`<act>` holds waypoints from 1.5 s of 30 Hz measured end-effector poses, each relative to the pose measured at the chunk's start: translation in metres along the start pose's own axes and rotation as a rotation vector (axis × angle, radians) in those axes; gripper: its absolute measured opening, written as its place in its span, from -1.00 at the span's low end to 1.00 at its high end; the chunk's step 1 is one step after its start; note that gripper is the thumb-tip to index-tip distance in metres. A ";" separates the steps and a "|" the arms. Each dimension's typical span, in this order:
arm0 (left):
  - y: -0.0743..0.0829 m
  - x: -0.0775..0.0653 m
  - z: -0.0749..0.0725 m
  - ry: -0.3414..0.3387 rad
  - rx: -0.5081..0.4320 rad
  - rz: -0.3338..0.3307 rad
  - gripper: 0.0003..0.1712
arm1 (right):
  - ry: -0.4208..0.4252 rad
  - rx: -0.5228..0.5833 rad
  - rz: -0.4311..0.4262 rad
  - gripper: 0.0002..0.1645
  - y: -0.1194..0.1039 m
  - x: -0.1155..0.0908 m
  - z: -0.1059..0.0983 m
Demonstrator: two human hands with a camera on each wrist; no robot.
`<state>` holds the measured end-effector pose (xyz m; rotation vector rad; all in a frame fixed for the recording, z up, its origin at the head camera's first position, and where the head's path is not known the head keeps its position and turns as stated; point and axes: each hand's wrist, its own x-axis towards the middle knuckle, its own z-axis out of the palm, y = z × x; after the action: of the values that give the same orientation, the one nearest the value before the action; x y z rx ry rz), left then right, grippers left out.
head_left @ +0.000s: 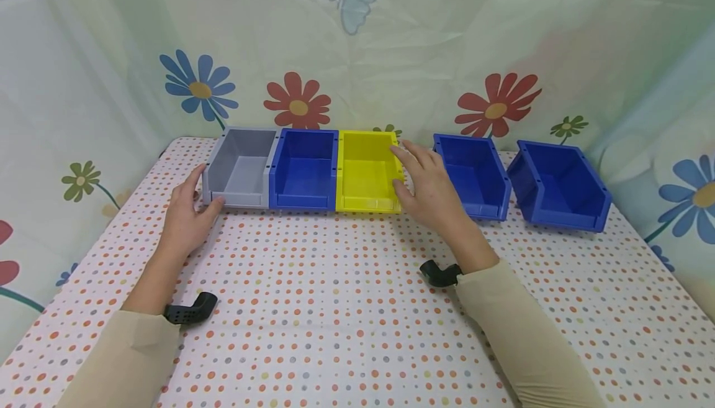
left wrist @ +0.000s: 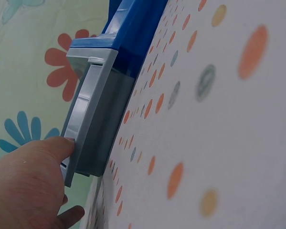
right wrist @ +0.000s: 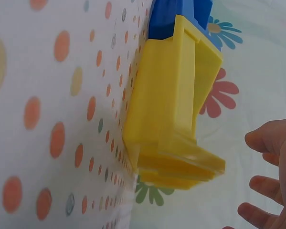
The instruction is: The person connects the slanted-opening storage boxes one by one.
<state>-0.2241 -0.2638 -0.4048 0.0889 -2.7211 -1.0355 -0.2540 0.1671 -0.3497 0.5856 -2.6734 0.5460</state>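
Observation:
A grey bin (head_left: 239,199), a blue bin (head_left: 303,202) and a yellow bin (head_left: 368,204) stand side by side in a row. My left hand (head_left: 184,218) is at the grey bin's left front corner. Its thumb touches the front lip, plain in the left wrist view, and its fingers lie along the outer left side, their tips partly hidden. My right hand (head_left: 430,200) hovers by the yellow bin's right side with fingers spread and loosely bent. In the right wrist view a gap shows between that hand (right wrist: 281,162) and the yellow bin (right wrist: 157,100).
Two more blue bins stand to the right, one (head_left: 475,208) behind my right hand and another (head_left: 570,218) farther right, both turned at an angle. A dotted cloth (head_left: 313,308) covers the table. Behind the bins hangs a flowered curtain (head_left: 408,41).

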 end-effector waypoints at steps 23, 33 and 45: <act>0.000 0.001 0.002 0.007 0.001 0.000 -0.11 | 0.040 0.016 0.084 -0.28 0.023 -0.009 -0.016; -0.001 0.000 0.001 0.000 -0.001 -0.001 -0.11 | 0.065 0.034 0.136 -0.30 0.037 -0.012 -0.021; 0.000 0.000 0.000 -0.003 -0.006 -0.015 -0.11 | 0.115 0.079 0.247 -0.30 0.051 -0.016 -0.027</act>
<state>-0.2244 -0.2637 -0.4043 0.1073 -2.7236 -1.0480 -0.2571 0.2265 -0.3475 0.2355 -2.6393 0.7315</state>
